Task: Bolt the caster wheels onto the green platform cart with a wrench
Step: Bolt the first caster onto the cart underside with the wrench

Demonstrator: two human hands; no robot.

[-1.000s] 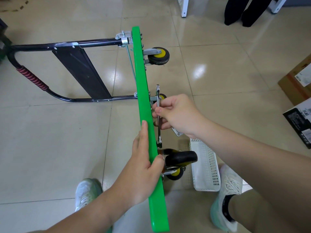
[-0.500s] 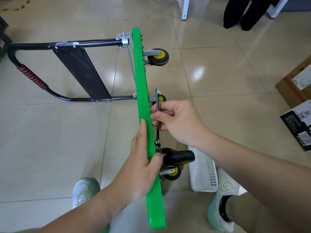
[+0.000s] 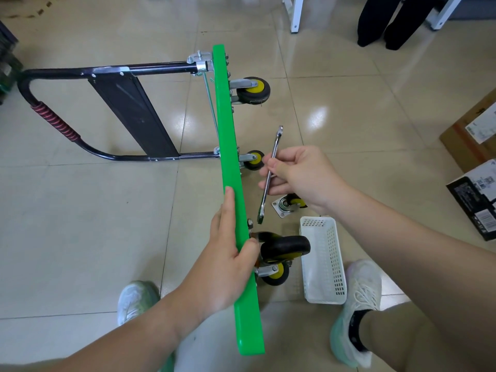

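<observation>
At the left of the frame lies a black tubular handle with a red grip. Through the centre, the flat green plastic cart deck stands on edge. The left hand clasps its top edge, thumb beside a bolted black caster wheel. Right of centre, clear of the deck, the right hand pinches the slim chrome wrench mid-shaft, its lower end near that caster.
</observation>
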